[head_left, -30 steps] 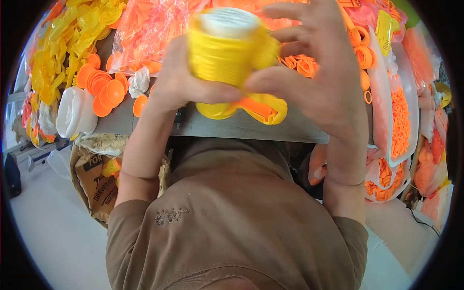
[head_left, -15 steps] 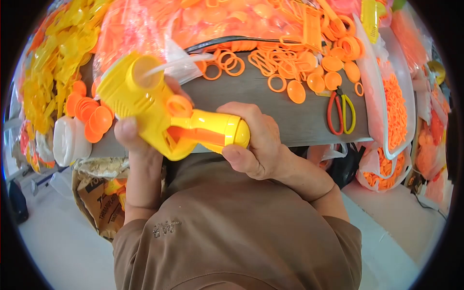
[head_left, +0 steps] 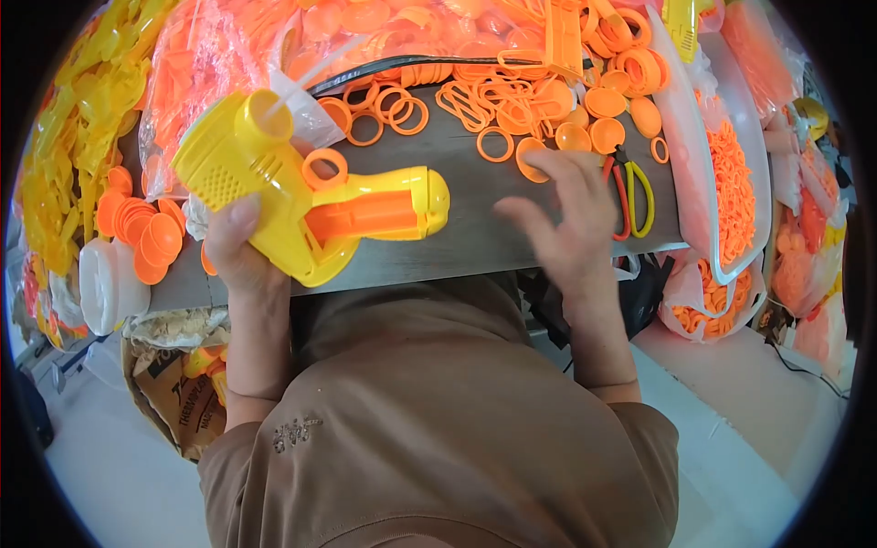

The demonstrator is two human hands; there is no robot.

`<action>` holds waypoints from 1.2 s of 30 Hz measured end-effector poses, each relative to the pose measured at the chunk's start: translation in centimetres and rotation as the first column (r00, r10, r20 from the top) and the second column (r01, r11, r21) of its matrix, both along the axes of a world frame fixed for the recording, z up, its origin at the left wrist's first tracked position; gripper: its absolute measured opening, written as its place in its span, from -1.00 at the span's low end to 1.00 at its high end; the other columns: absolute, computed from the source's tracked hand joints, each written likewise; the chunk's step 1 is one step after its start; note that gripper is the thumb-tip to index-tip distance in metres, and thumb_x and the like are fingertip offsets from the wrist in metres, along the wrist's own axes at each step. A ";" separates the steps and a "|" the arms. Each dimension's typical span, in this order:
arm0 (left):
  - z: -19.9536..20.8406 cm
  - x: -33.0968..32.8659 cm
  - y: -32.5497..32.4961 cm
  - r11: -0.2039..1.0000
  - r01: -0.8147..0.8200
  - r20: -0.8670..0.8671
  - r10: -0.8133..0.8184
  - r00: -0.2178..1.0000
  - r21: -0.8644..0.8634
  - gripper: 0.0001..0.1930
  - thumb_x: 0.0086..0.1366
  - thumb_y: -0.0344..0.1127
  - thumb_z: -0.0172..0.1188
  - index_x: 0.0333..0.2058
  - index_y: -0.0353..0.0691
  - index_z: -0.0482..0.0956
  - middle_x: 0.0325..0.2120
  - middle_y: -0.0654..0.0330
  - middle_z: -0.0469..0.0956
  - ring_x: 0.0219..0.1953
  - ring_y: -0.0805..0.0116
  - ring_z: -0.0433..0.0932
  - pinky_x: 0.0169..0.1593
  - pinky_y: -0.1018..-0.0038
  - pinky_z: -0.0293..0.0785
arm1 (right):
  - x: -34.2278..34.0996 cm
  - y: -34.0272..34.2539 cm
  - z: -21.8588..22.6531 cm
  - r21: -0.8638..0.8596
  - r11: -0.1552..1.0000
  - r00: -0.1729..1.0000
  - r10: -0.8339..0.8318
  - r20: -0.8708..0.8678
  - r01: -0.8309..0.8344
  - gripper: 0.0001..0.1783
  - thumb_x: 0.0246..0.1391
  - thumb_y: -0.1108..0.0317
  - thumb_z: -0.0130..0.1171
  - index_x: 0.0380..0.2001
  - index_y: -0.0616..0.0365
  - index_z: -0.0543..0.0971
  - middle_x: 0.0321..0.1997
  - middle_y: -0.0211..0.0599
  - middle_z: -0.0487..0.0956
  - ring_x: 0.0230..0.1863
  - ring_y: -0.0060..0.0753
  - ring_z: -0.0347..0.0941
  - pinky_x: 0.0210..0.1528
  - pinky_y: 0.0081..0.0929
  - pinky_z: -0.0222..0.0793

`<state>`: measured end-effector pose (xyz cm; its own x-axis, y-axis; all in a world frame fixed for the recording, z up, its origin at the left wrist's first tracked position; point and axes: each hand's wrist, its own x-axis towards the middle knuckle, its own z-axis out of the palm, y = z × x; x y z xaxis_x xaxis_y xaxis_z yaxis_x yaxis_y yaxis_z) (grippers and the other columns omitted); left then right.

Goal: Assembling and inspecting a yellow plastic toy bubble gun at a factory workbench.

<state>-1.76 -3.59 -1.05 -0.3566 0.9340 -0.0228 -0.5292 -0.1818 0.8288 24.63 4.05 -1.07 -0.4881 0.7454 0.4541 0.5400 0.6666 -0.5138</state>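
Observation:
A yellow plastic toy gun [head_left: 260, 173] is gripped at its body by my left hand [head_left: 239, 242], the fingers partly hidden behind it. Its handle points right, with an open orange-lined compartment [head_left: 365, 216] showing. An orange ring [head_left: 325, 169] sits at the angle between body and handle, and a pale, clear strip rises by the round yellow opening. Off to the right, my right hand [head_left: 577, 215] hovers above the table edge, fingers spread and holding nothing. Just beyond its fingertips lie orange oval caps [head_left: 573, 137], with red-and-yellow-handled nippers [head_left: 647, 208] to its right.
Orange rings [head_left: 407, 111] and loops lie along the back of the grey table [head_left: 438, 164]. A clear bag of orange parts [head_left: 247, 55] lies behind. Yellow parts [head_left: 64, 119] heap up at left beside orange discs [head_left: 157, 236]. At right stands a white bin [head_left: 699, 183] of small orange pieces.
My right hand has let go of the handle end and moved right, its fingers opening. The toy gun, still in my left hand, has shifted slightly left and up, its handle turning more level.

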 end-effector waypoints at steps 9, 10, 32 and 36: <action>0.4 0.0 1.5 0.999 -0.018 -0.035 0.019 0.999 0.028 -0.45 -0.01 -0.33 0.10 -0.02 -0.49 0.30 -0.22 -0.07 0.50 -0.20 0.17 0.53 -0.08 0.36 0.48 | 4.2 0.9 -2.0 0.181 0.983 0.978 -0.053 0.202 0.016 -0.71 -0.20 0.50 0.26 -0.30 0.16 0.51 -0.18 -0.26 0.43 -0.23 -0.26 0.33 -0.25 -0.48 0.28; 0.5 0.1 1.4 0.999 -0.029 -0.011 0.029 1.000 0.014 -0.44 -0.02 -0.35 0.11 -0.01 -0.49 0.30 -0.22 -0.06 0.51 -0.20 0.19 0.53 -0.08 0.36 0.48 | 4.1 0.6 -0.9 0.082 0.996 0.990 0.028 0.139 -0.040 -0.75 -0.15 0.53 0.20 -0.30 0.19 0.49 -0.18 -0.24 0.43 -0.23 -0.29 0.35 -0.23 -0.50 0.29; 0.3 -0.1 -0.2 0.975 0.158 -0.103 -0.175 0.979 -0.156 -0.34 -0.06 -0.16 0.16 0.01 -0.42 0.30 -0.17 -0.06 0.46 -0.18 0.15 0.52 -0.12 0.30 0.51 | -3.3 -2.3 -0.4 -0.695 0.342 0.724 -0.060 -0.687 -0.632 -0.50 0.14 0.23 0.10 -0.01 0.43 0.31 -0.18 -0.08 0.51 -0.27 -0.33 0.53 -0.29 -0.45 0.55; 0.5 -0.1 -0.8 0.969 0.213 -0.020 -0.217 0.976 -0.128 -0.33 -0.11 -0.15 0.18 0.01 -0.40 0.31 -0.19 -0.05 0.47 -0.20 0.15 0.52 -0.12 0.30 0.51 | -2.9 -2.7 0.1 -0.665 0.323 0.712 0.040 -0.701 -0.673 -0.52 0.12 0.23 0.12 -0.04 0.41 0.32 -0.17 -0.09 0.51 -0.22 -0.32 0.53 -0.19 -0.41 0.54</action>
<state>-1.86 -4.37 -0.54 -0.1499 0.9794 -0.1351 -0.5163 0.0390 0.8555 21.71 1.32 -1.00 -0.7582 0.6509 -0.0372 -0.1668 -0.2489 -0.9541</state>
